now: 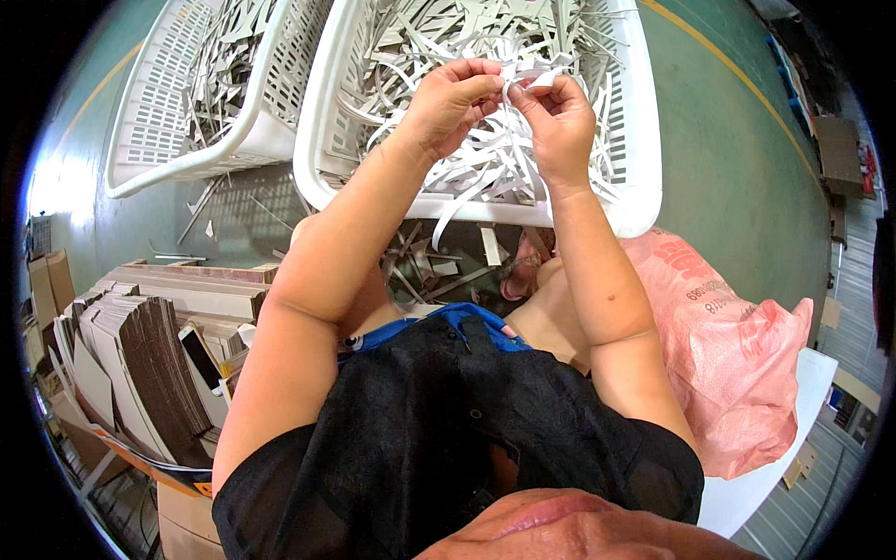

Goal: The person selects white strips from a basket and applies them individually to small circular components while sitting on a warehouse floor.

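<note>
We pinch a thin white paper strip (527, 75) between our left hand (453, 98) and right hand (560, 117), both grips closed on it above the near white basket (467, 207), where a hard tug could tear it.

From here I can't see how the white paper strip (527, 73) runs on: my left hand (453, 98) and right hand (557, 117) cover its ends. The near white basket (627, 140) is cut off at the top edge, and so is the second basket (149, 121). My forearms hide the floor scraps (439, 261) in part.
</note>
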A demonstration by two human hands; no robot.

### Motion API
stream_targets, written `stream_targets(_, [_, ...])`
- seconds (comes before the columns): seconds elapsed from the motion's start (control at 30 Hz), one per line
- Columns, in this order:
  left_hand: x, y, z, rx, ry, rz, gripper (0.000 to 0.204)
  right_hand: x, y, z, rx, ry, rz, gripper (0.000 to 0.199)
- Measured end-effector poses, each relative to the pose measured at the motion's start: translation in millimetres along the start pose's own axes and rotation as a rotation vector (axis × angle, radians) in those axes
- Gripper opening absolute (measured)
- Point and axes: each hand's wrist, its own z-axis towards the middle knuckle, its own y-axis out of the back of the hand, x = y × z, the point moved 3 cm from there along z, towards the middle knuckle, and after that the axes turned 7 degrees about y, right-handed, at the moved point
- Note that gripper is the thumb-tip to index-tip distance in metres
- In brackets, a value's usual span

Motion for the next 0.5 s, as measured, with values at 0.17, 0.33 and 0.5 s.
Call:
stream_targets(0.17, [2.9,6.1,2.2,0.022,0.02,-0.074,0.017,-2.7,-2.1,1.7,-0.038,-0.093,0.207,0.014])
stream_targets(0.33, [-11.9,-1.9,-5.0,-0.072,0.254,0.043,0.028,1.5,4.7,4.6,0.117,-0.153,0.224,0.015])
stream_targets(0.5, [-9.1,0.6,-0.9,-0.055,0.087,0.065,0.046,-3.4,9.9,6.0,0.147,-0.153,0.155,0.015])
